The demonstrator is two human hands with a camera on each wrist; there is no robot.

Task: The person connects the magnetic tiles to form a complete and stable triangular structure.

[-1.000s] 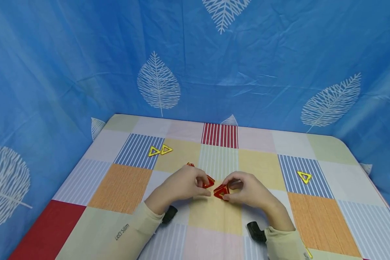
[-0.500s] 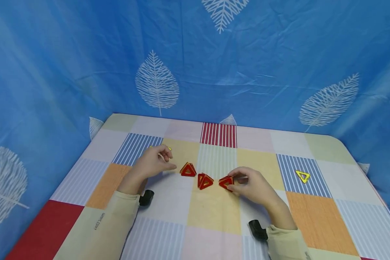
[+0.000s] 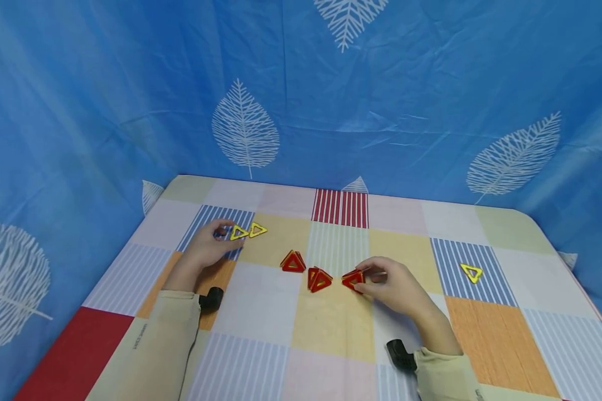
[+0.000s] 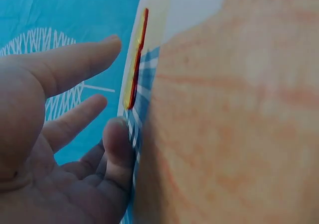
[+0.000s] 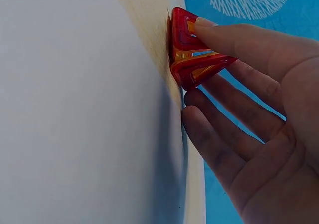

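My left hand [image 3: 204,245] reaches toward a yellow triangular tile [image 3: 233,233] at the back left, thumb and fingers spread at its near side. A second yellow triangular tile [image 3: 252,230] lies corner to corner with it. In the left wrist view the yellow tile [image 4: 133,77] shows edge-on with a red layer, past the thumb and fingertips. My right hand [image 3: 393,284] holds a red triangular pyramid of tiles [image 5: 185,45] with the thumb on one face. To its left stand two similar red pyramids, one nearer [image 3: 313,279] and one farther [image 3: 287,264].
Another yellow triangular tile [image 3: 465,269] lies on the blue-striped patch at the right. Under everything is a patchwork tablecloth [image 3: 331,345], backed by a blue curtain [image 3: 406,83] with white leaf prints. Each wrist carries a black camera [image 3: 212,299].
My left hand has let go of the middle red pyramid and moved back and left to the yellow tiles. My right hand has shifted slightly away with its red pyramid, leaving a gap.
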